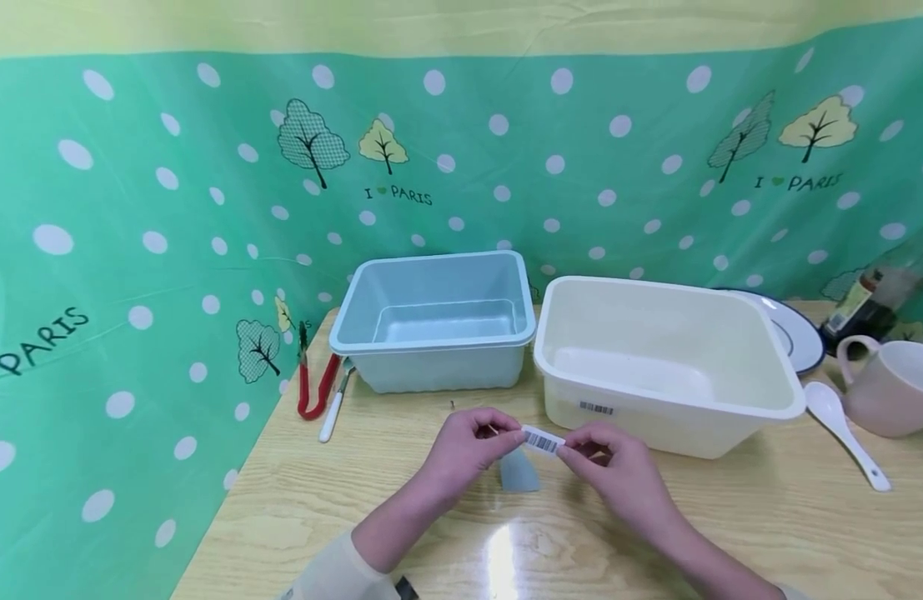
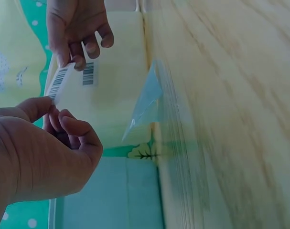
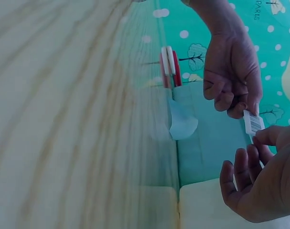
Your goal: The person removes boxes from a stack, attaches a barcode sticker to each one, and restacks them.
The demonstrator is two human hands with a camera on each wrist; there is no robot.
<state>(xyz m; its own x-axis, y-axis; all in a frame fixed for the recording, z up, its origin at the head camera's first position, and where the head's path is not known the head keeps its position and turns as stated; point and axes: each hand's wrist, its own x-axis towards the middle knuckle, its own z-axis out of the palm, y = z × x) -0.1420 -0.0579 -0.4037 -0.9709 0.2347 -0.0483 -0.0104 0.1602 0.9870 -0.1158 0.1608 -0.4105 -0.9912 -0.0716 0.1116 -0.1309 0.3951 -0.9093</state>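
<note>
Both hands meet above the wooden table, in front of the two tubs. Between them is a small white barcode sticker. My left hand pinches its left end and my right hand pinches its right end. A pale blue film-like scrap stands on the table just below the sticker. The cream tub bears another barcode label on its front wall.
A light blue tub stands behind the hands, left of the cream one. Red-handled tongs and a white utensil lie at its left. A white spoon, pink mug, plate and dark bottle sit at right.
</note>
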